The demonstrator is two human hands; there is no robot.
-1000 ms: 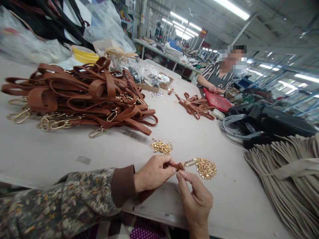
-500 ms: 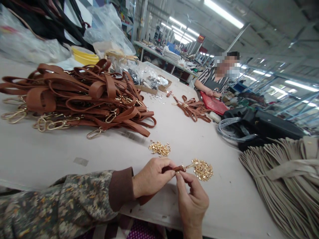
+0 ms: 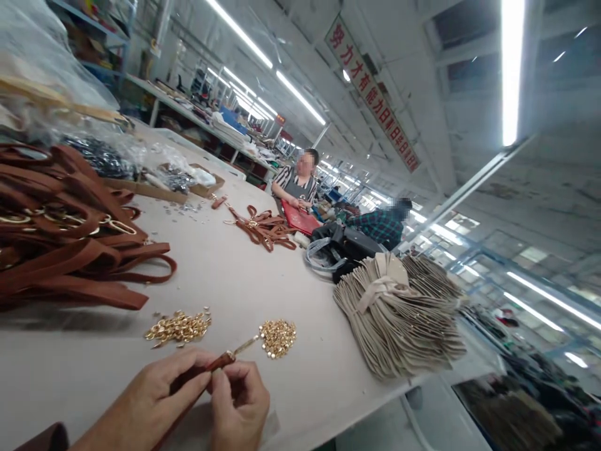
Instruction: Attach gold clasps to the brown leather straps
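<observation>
My left hand (image 3: 159,394) is closed around the end of a brown leather strap (image 3: 221,361), thumb and fingers pinching it near the front of the table. My right hand (image 3: 241,401) meets it there, its thumb and fingers pressed at the same strap end; any small piece between those fingertips is hidden. A gold-coloured clasp (image 3: 246,344) juts from the strap's tip toward a pile of small round gold rivets (image 3: 278,338). Beyond my left hand lies another heap of gold rivet pieces (image 3: 178,327), apart from my fingers.
A big heap of brown straps (image 3: 70,250) with gold clasps fills the left. Farther off lie a smaller strap bunch (image 3: 263,228) and a black bag (image 3: 347,244). A tied stack of beige strips (image 3: 394,307) sits at the right table edge. A person (image 3: 298,185) works across the table.
My head view has swung to the right, so the heaps and hands appear farther left, and a second person and a hanging banner show. Both hands keep pinching the strap end.
</observation>
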